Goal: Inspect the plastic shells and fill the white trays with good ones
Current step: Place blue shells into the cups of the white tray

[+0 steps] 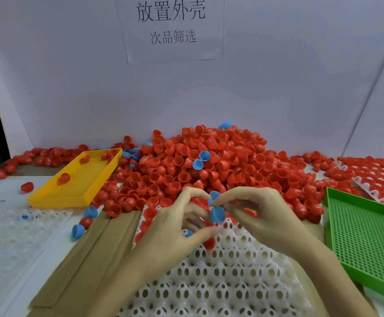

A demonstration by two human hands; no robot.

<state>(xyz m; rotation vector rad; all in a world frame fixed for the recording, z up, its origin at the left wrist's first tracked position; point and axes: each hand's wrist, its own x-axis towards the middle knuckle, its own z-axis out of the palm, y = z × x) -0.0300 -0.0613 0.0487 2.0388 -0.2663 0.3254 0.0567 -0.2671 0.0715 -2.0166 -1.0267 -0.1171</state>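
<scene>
Hands meet over one white tray [232,266]. Right hand [262,216] fingers pinch one blue shell [217,214]; left hand [175,227] fingers curl around another [187,233], mostly hidden.

Two bare hands and forearms reach in from the bottom of the view. The left hand [175,227] and right hand [262,216] wear no gloves, rings, watches or bracelets. No sleeves show; both forearms are uncovered to the frame's edge.
</scene>
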